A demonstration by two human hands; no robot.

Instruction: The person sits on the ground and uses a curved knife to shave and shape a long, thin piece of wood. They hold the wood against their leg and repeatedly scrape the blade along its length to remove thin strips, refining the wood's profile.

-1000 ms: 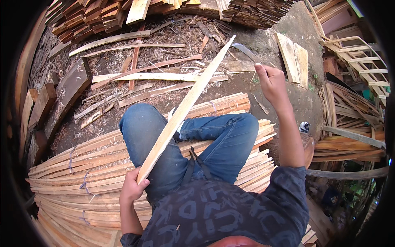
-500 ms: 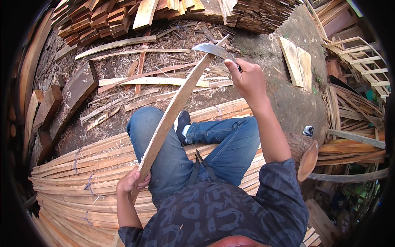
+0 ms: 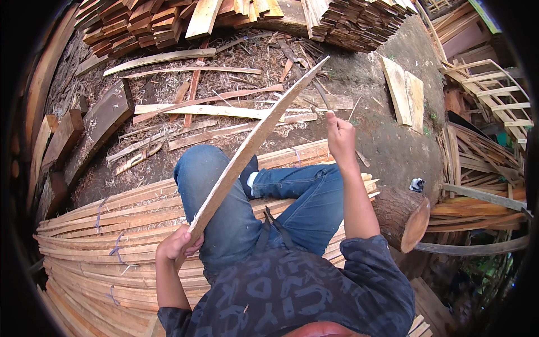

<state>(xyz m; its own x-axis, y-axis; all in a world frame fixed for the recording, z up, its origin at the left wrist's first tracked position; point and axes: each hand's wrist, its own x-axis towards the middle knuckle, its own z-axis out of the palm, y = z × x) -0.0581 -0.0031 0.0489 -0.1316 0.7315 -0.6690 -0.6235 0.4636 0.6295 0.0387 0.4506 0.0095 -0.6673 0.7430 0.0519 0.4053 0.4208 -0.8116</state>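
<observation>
Hazard: curved knife (image 3: 321, 96) could glance off the wooden strip (image 3: 252, 143) toward the left thigh (image 3: 203, 175); likely cause, a steep blade angle. Hazard: strip could roll, its 1 o'clock end seeming unsupported. Strip: slanting from 8 to 1 o'clock, across the thigh; contact unclear. Left hand (image 3: 177, 242), 8 o'clock: thumb and fingers clasping the strip's near end. Right hand (image 3: 341, 135), 2 o'clock: fist wrapped around the knife's hidden handle, blade toward 11 o'clock.
</observation>
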